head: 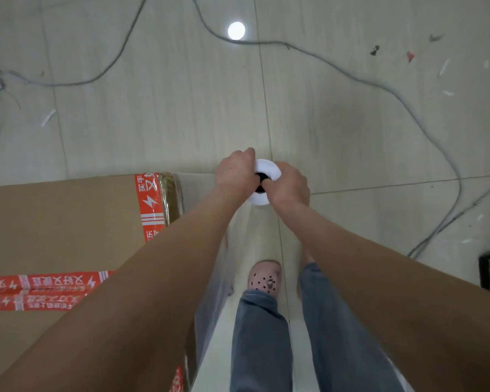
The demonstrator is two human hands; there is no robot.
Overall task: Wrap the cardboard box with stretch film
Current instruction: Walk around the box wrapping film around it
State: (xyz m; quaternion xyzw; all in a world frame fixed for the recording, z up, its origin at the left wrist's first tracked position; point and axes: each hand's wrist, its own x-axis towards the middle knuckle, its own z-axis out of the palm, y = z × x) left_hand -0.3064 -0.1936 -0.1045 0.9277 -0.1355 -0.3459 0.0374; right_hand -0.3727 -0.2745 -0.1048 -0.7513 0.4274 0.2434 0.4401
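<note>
Both hands, left (236, 172) and right (287, 183), are clamping the white stretch-film roll (267, 166), paying film along the brown cardboard box (68, 222); next is probably rounding its corner.

Both forearms are bare, with no sleeves, watch or rings showing near the left hand (236, 172) or right hand (287, 185). Below the hands, faded blue jeans (262, 338) end above a pale pink clog (265, 278) dotted with dark holes.
</note>
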